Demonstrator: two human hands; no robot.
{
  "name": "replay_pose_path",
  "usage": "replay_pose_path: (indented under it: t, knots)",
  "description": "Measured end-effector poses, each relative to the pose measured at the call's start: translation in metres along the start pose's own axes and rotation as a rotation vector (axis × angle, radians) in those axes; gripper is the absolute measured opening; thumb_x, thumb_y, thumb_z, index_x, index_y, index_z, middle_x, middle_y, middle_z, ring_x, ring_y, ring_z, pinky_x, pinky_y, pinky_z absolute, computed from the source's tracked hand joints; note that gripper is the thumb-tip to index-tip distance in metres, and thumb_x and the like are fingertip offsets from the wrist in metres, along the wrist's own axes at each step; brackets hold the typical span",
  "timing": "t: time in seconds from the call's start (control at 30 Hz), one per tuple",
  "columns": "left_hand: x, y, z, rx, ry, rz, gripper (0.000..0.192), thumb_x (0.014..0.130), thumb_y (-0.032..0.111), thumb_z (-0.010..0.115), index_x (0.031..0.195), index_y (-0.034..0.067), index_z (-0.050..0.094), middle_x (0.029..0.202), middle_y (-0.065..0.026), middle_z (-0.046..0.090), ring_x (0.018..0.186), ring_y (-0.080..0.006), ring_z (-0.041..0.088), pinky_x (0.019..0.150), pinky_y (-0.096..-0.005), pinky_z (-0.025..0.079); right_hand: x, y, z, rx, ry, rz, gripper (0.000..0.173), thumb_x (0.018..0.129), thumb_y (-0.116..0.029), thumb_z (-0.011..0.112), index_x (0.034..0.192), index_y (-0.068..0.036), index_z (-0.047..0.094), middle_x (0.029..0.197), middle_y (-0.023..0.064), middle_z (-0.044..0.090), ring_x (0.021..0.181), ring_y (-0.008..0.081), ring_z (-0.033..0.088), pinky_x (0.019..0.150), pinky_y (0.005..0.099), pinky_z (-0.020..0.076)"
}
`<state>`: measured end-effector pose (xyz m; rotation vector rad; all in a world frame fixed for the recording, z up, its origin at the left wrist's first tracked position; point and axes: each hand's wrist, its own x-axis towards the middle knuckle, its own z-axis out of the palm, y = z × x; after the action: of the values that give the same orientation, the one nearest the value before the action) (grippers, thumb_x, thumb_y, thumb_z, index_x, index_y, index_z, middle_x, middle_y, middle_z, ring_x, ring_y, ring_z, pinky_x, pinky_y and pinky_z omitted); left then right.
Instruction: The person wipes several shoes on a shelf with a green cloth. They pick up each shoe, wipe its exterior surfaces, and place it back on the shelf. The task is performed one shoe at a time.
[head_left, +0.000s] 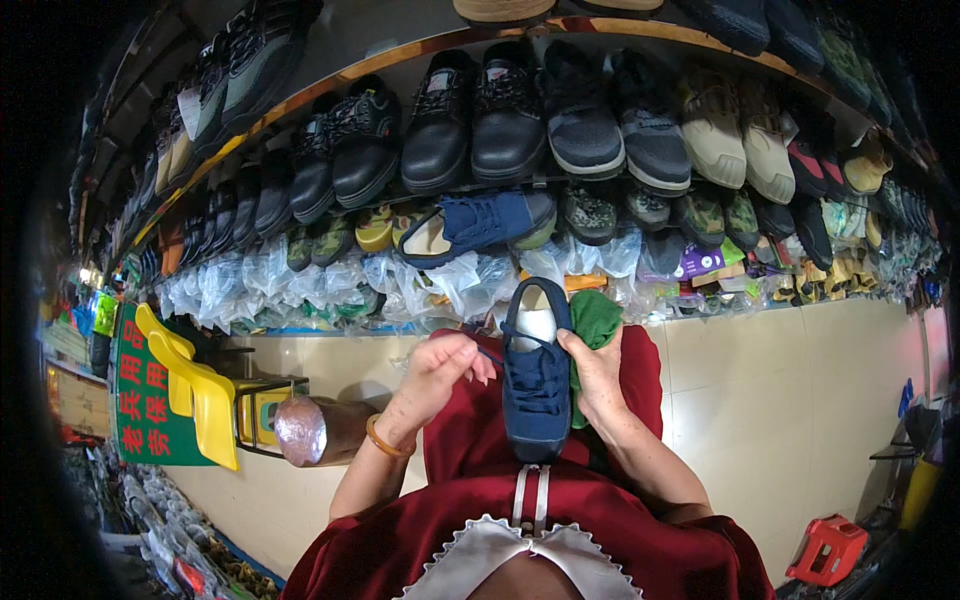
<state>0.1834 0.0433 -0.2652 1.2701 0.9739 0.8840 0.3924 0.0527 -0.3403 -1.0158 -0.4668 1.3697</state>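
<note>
A dark blue lace-up canvas shoe (537, 382) lies over my lap, its toe towards me and its opening away from me. My right hand (598, 367) grips the shoe's side near the opening, together with a green cloth (595, 318) bunched along that side. To the left of the shoe, my left hand (454, 360) is raised with bent fingers, and a dark blue lace runs from near its fingertips to the shoe. Whether the fingers pinch the lace cannot be told. Another blue shoe (480, 225) rests sideways on the plastic-wrapped goods beyond my knees.
Shelves ahead hold rows of shoes, including black leather shoes (510, 135). Plastic-wrapped goods (277, 289) line the lower shelf. At left stand a yellow chair (196, 390) and a round brown object (322, 431). A red plastic stool (827, 550) sits at lower right.
</note>
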Motion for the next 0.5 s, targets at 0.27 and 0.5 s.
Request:
replay_pose_path:
  t: [0.27, 0.5]
  knots:
    - [0.005, 0.006, 0.011, -0.130, 0.145, 0.026, 0.035, 0.097, 0.019, 0.049, 0.068, 0.002, 0.056, 0.069, -0.0087, 0.061, 0.065, -0.0143, 0.057, 0.064, -0.0276, 0.045, -0.003, -0.003, -0.001, 0.007, -0.016, -0.019, 0.086, 0.072, 0.004, 0.071, 0.141, -0.006, 0.020, 0.122, 0.0084, 0.047, 0.108, 0.0184, 0.051, 0.094, 0.0306, 0.0434]
    - [0.019, 0.005, 0.024, 0.245, 0.191, 0.236, 0.035, 0.098, 0.019, 0.047, 0.073, -0.001, 0.058, 0.076, -0.0071, 0.065, 0.063, -0.0087, 0.052, 0.061, -0.0235, 0.043, -0.003, -0.002, 0.001, 0.008, -0.022, -0.002, 0.088, 0.072, 0.004, 0.070, 0.142, -0.007, 0.019, 0.121, 0.0080, 0.048, 0.108, 0.0187, 0.051, 0.095, 0.0316, 0.0429]
